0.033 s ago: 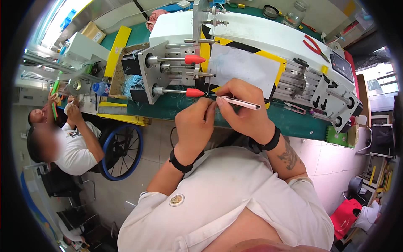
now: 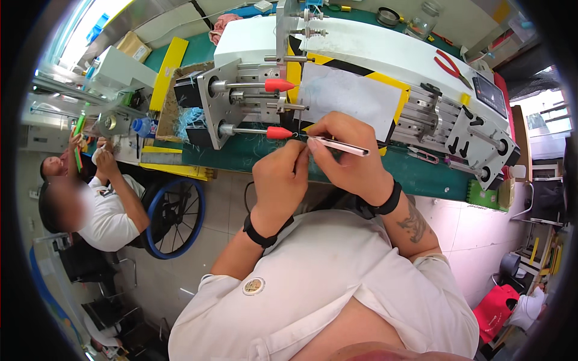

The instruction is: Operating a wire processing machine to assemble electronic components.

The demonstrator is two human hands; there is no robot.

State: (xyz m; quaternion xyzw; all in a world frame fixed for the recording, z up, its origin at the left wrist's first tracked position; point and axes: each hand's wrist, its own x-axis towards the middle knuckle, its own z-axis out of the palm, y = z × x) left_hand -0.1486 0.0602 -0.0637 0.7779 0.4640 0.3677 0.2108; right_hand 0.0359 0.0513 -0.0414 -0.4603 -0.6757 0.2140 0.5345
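My left hand (image 2: 280, 174) is closed in a pinch close to the lower red cone tip (image 2: 278, 132) of a metal winding machine (image 2: 218, 102). What lies between its fingers is too small to tell; a fine thread seems to run there. Beside it, almost touching, my right hand (image 2: 349, 157) is closed around a slim, pinkish-white tool (image 2: 340, 145) with a dark end, its front hidden by the fingers. A second red cone tip (image 2: 279, 85) sits farther back on a parallel shaft.
A white sheet (image 2: 346, 96) framed in yellow-black tape lies behind my hands. Red pliers (image 2: 451, 65) rest at the back right, near a metal end block (image 2: 481, 147). Small snips (image 2: 423, 155) lie on the green bench. At left, another person (image 2: 108, 204) sits by a blue-rimmed wheel (image 2: 177, 216).
The slim tool and my right fingers have shifted very slightly to the left. Both hands stay closed at the lower red tip.
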